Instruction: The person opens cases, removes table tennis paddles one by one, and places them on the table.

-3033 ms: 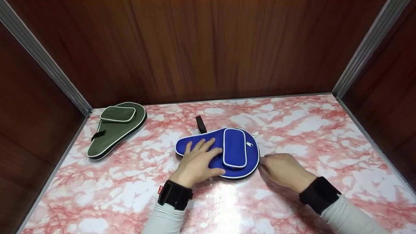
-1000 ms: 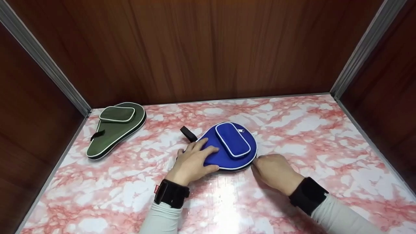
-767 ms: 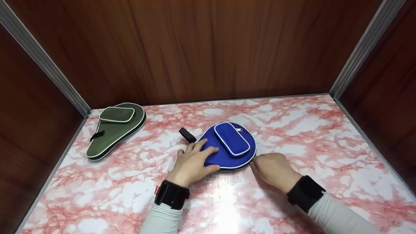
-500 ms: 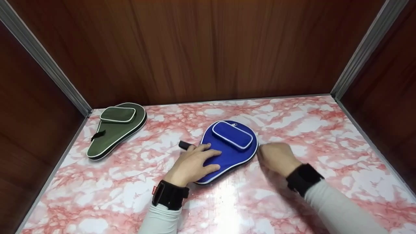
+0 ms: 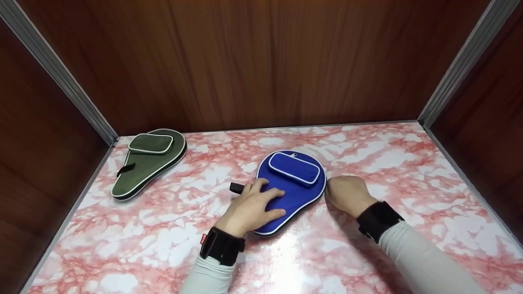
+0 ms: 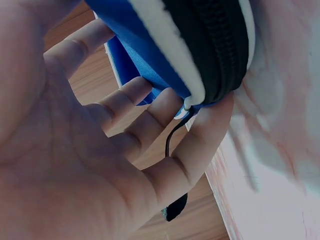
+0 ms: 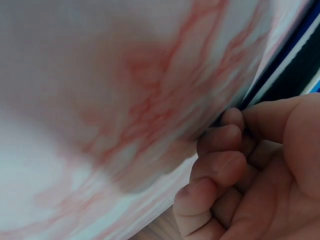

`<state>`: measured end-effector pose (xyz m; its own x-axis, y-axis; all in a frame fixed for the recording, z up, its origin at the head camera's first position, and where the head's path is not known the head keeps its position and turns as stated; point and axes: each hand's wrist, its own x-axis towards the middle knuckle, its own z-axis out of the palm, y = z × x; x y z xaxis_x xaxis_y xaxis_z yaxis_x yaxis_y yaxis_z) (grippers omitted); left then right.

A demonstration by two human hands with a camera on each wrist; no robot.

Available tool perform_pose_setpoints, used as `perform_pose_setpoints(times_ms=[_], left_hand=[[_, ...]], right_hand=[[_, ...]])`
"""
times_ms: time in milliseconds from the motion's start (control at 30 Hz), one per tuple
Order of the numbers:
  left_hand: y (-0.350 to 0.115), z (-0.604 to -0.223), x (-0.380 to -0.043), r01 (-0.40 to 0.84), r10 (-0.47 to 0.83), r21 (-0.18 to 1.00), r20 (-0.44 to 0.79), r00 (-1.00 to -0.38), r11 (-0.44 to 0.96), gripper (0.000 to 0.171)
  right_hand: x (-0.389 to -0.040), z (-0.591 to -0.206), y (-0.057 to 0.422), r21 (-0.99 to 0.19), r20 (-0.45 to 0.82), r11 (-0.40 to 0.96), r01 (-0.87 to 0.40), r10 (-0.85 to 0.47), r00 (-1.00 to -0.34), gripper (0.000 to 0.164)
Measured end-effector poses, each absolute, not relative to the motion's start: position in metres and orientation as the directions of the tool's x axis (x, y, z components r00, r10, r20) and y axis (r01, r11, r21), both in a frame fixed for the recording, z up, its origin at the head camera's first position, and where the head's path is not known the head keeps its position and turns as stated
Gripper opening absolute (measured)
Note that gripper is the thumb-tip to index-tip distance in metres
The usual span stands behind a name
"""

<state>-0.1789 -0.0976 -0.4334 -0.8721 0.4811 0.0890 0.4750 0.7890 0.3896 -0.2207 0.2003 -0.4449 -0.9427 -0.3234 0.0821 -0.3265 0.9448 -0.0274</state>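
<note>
A blue table tennis bat case (image 5: 296,198) with white piping lies on the table, its narrow handle end pointing toward the person. My left hand (image 5: 250,210) rests on the narrow part, fingers spread. In the left wrist view its fingertips touch the case beside the black zipper band (image 6: 220,45). At the right rim of the round part, my right hand (image 5: 349,195) pinches what seems to be the zipper pull, hidden behind the fingers. The right wrist view shows thumb and curled fingers (image 7: 220,167) together against the dark edge.
A green bat case (image 5: 149,165) of the same shape lies at the back left. A black strap loop (image 5: 236,188) sticks out from the blue case. Wooden panels (image 5: 261,61) stand around the back and sides of the pink marbled table (image 5: 392,159).
The blue case has turned counterclockwise under my left hand, its handle end swinging from the left toward the person. My right hand has moved slightly farther from the person, staying at the rim.
</note>
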Motion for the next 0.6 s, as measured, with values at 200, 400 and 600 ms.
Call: perform_pose_setpoints(times_ms=[200, 400, 600], left_hand=[[-0.096, -0.432, -0.178, 0.476, 0.479, 0.385, 0.096, -0.872, 0.79, 0.049], [-0.097, -0.434, -0.178, 0.48, 0.48, 0.389, 0.103, -0.871, 0.787, 0.049], [-0.096, -0.434, -0.178, 0.49, 0.485, 0.391, 0.119, -0.866, 0.779, 0.048]], right_hand=[[-0.206, -0.448, 0.198, -0.039, 0.131, 0.927, -0.374, -0.366, -0.921, 0.034], [-0.192, -0.45, 0.192, -0.045, 0.173, 0.912, -0.408, -0.396, -0.902, 0.034], [-0.182, -0.453, 0.188, -0.054, 0.208, 0.896, -0.441, -0.422, -0.882, 0.031]])
